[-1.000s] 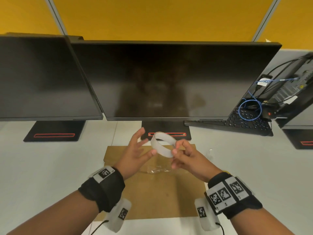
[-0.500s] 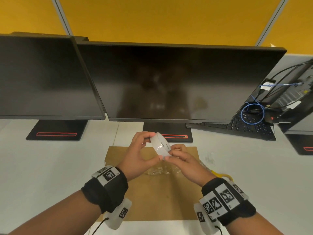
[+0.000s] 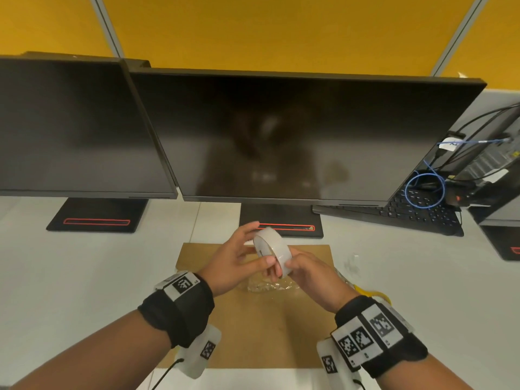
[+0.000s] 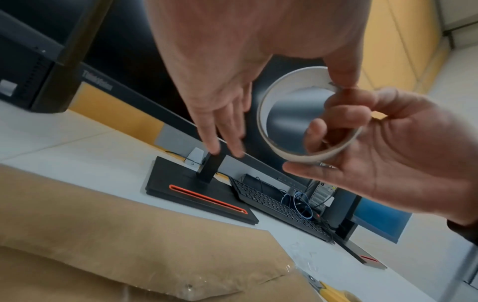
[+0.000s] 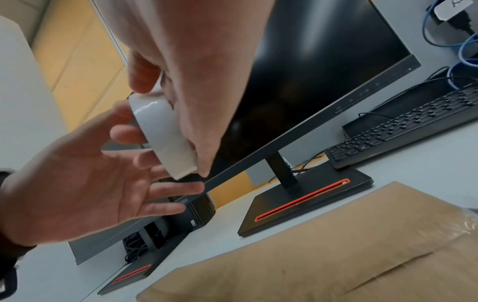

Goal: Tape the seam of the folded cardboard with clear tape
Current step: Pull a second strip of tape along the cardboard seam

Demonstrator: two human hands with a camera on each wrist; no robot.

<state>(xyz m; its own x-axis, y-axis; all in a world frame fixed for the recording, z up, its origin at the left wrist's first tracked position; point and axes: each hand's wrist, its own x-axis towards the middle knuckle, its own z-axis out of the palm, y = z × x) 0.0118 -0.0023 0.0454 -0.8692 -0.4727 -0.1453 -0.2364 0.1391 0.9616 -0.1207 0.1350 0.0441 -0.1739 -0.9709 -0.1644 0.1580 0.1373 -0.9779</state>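
A white roll of clear tape [image 3: 271, 249] [image 4: 297, 73] [image 5: 165, 130] is held in the air above the far end of the folded brown cardboard [image 3: 253, 327] [image 4: 103, 224] [image 5: 310, 255]. My right hand [image 3: 306, 271] [image 4: 362, 132] [image 5: 201, 81] grips the roll, with fingers curled through its hole and round its rim. My left hand [image 3: 239, 257] [image 4: 227, 102] [image 5: 77, 179] is beside it with straight, spread fingers. Its thumb touches the roll's edge. A crumpled strip of clear tape [image 3: 270, 285] lies across the cardboard's seam below the hands.
Two dark monitors [image 3: 295, 136] on black stands [image 3: 281, 223] stand just behind the cardboard. A black keyboard [image 3: 408, 212] with blue cable lies at the back right. Yellow-handled scissors [image 3: 374, 294] lie right of the cardboard on the white table [image 3: 84, 277].
The roll has been turned in my hands and its broad outer face now shows. My left fingers have spread away from it. The right hand keeps its grip.
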